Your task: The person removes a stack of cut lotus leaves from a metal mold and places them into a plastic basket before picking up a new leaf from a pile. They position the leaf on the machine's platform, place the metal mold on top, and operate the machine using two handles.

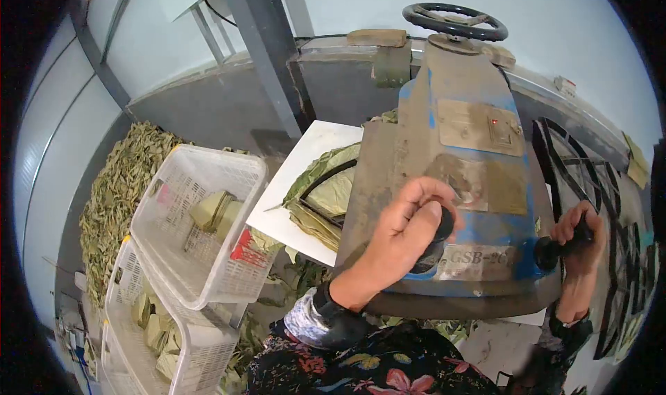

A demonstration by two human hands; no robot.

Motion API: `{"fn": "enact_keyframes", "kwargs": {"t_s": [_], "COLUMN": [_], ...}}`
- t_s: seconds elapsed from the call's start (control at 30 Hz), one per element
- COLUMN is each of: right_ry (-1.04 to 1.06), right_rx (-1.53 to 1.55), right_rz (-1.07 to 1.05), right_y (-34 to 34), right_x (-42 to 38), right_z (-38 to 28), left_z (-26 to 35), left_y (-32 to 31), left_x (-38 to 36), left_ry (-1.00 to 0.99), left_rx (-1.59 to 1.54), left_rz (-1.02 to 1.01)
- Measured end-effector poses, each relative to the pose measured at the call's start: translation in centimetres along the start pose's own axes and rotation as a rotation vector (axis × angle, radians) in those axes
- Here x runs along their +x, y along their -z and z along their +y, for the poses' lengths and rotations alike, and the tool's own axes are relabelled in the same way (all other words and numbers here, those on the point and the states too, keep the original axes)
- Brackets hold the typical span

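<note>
My left hand (415,218) is wrapped round a black knob (438,239) at the front left of a worn blue and brown machine (479,82). On the machine's right side, my right hand (581,239) grips a black handle (553,253). Left of the machine, a stack of large green leaves (333,194) lies on a white board (295,167), with a curved black cutting frame on top. Part of the stack is hidden under the machine's head.
Stacked white plastic baskets (201,256) at the left hold cut leaf pieces. Behind them is a heap of leaves (125,194). A black handwheel (454,21) tops the machine. Black metal frames (590,180) lean at the right. A grey post (260,48) stands behind.
</note>
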State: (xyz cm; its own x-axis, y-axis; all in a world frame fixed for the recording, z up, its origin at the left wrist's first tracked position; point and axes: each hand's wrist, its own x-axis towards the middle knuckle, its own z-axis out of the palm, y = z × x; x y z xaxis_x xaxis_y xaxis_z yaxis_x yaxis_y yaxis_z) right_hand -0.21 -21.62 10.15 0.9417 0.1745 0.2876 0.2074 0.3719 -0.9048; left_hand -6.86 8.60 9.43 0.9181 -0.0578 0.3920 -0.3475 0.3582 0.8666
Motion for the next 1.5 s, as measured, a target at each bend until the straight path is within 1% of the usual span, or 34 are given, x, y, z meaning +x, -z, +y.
{"fn": "enact_keyframes", "kwargs": {"t_s": [0.13,0.3,0.37,0.4,0.43,0.47,0.53,0.57,0.6,0.67,0.7,0.73,0.77,0.8,0.83,0.87,0.9,0.93,0.97,1.0,1.03,1.07,1.1,1.13,1.17,1.2,1.23,1.27,1.3,1.33,1.37,1.43,1.47,1.5], "right_ry": [0.014,0.015,0.004,0.006,0.037,0.070,0.085,0.106,0.119,0.069,0.092,0.043,0.088,0.099,0.111,0.018,0.138,0.212,0.239,0.264,0.268,0.196,0.118,0.090,0.063,0.080,0.093,-0.077,-0.146,-0.218,-0.220,-0.392,-0.393,-0.421], "right_rx": [0.010,-0.005,0.035,0.032,0.013,-0.006,-0.013,-0.015,-0.026,0.076,0.023,0.093,-0.008,0.132,0.098,-0.074,-0.229,-0.468,-0.739,-1.008,-1.011,-1.097,-1.176,-1.203,-1.226,-1.386,-1.475,-1.480,-1.468,-1.456,-1.454,-1.356,-1.355,-1.440], "right_rz": [0.048,0.043,0.056,0.065,0.085,0.107,0.165,0.205,0.224,0.242,0.323,0.312,0.357,0.140,0.131,0.176,0.002,-0.110,-0.287,-0.469,-0.449,-0.222,0.000,0.143,0.284,0.367,0.447,0.481,0.513,0.541,0.531,0.444,0.438,0.412], "right_y": [1.0,2.1,2.7,2.2,1.5,0.9,-0.6,-1.5,-2.5,-4.9,-6.3,-7.8,-9.0,-10.1,-12.3,-14.0,-15.3,-15.6,-15.3,-14.8,-13.7,-11.7,-9.3,-6.1,-2.5,0.3,4.1,4.9,6.4,7.3,6.5,4.4,3.7,3.2], "right_x": [-0.1,0.0,-0.1,-0.3,-0.3,-0.3,-0.6,-0.6,-0.8,-1.5,-1.8,-2.4,-2.8,-3.0,-3.3,-3.8,-4.5,-5.2,-5.0,-4.5,-4.0,-3.6,-3.2,-2.6,-1.9,-1.6,-1.6,-1.4,-1.4,-1.2,-0.9,-0.3,-0.1,0.0], "right_z": [0.5,1.5,2.0,1.8,1.5,1.3,0.9,0.6,0.3,0.2,0.6,0.9,1.7,2.5,2.9,3.3,4.2,4.6,4.5,4.3,4.8,6.2,7.6,9.1,10.4,10.9,12.7,12.5,13.5,14.6,14.4,13.2,13.2,13.2], "left_z": [-0.5,-1.7,-1.7,-1.9,-2.2,-2.2,-1.7,-1.6,-1.7,-1.9,-1.0,0.2,1.5,2.7,3.2,4.1,4.6,5.1,5.5,5.6,5.0,4.3,3.4,2.5,3.1,2.7,2.1,1.8,2.0,2.6,3.4,4.1,4.2,4.0], "left_y": [-0.8,-0.2,-0.2,-0.2,-0.3,-0.2,-0.2,0.4,1.2,3.1,4.3,5.8,6.6,8.1,9.7,11.1,13.7,15.4,14.8,16.4,16.5,16.2,15.2,13.7,11.5,12.8,15.2,17.6,19.2,21.0,22.8,23.8,23.1,22.2], "left_x": [-0.3,-0.4,-0.5,-0.5,-0.5,-0.4,-0.2,0.1,0.4,0.8,0.7,0.9,1.3,1.4,1.6,2.2,2.7,2.8,2.5,1.6,0.5,-0.8,-2.5,-3.7,-2.9,-2.7,-2.5,-2.2,-1.3,-0.3,0.7,0.8,0.7,0.5], "left_ry": [0.040,-0.034,-0.043,-0.053,-0.110,-0.107,-0.214,-0.312,-0.313,-0.389,-0.395,-0.402,-0.396,-0.343,-0.318,-0.315,-0.318,-0.318,-0.463,-0.549,-0.610,-0.665,-0.494,-0.323,-0.457,-0.451,-0.338,-0.227,-0.313,-0.308,-0.282,-0.251,-0.332,-0.411], "left_rx": [-0.012,0.049,0.064,0.079,0.075,0.068,0.195,0.304,0.288,0.257,0.353,0.447,0.331,0.455,0.443,0.381,0.470,0.420,0.698,1.009,1.069,1.126,1.099,1.060,1.344,1.340,1.152,0.965,0.974,0.981,1.018,1.060,1.451,1.843], "left_rz": [0.000,-0.029,-0.015,0.002,0.023,0.011,0.034,0.035,0.015,0.081,0.128,0.170,0.173,0.293,0.409,0.499,0.563,0.655,0.722,0.717,0.601,0.485,0.297,0.116,0.178,0.180,0.261,0.337,0.360,0.368,0.362,0.362,0.371,0.370]}}
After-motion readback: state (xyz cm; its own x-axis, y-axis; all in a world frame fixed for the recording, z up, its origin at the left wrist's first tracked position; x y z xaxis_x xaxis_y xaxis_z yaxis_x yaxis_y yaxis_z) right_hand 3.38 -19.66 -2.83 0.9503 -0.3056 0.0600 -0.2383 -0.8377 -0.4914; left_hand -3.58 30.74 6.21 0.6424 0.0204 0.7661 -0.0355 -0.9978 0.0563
